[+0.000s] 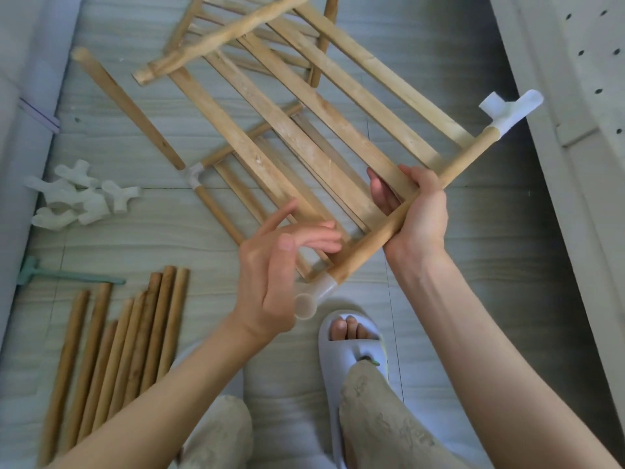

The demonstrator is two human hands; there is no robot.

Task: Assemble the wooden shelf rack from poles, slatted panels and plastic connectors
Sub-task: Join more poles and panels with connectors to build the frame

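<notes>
My right hand [414,211] grips the round end rail of a slatted wooden panel [304,130] and holds it tilted above the floor. A white plastic connector [510,111] caps the rail's far end, and another connector [314,296] caps its near end. My left hand [280,265] hovers just left of the near connector with fingers spread and relaxed, holding nothing. Beneath the held panel lies a second slatted panel [233,201] with a connector [194,174] and a pole [126,106] fitted in it.
Several loose wooden poles [118,350] lie at the lower left of the tiled floor. A pile of white connectors [79,198] sits at the left beside a wall. A teal tool [67,275] lies above the poles. My slippered foot [351,336] stands below the panel. A white perforated cabinet [588,79] lines the right.
</notes>
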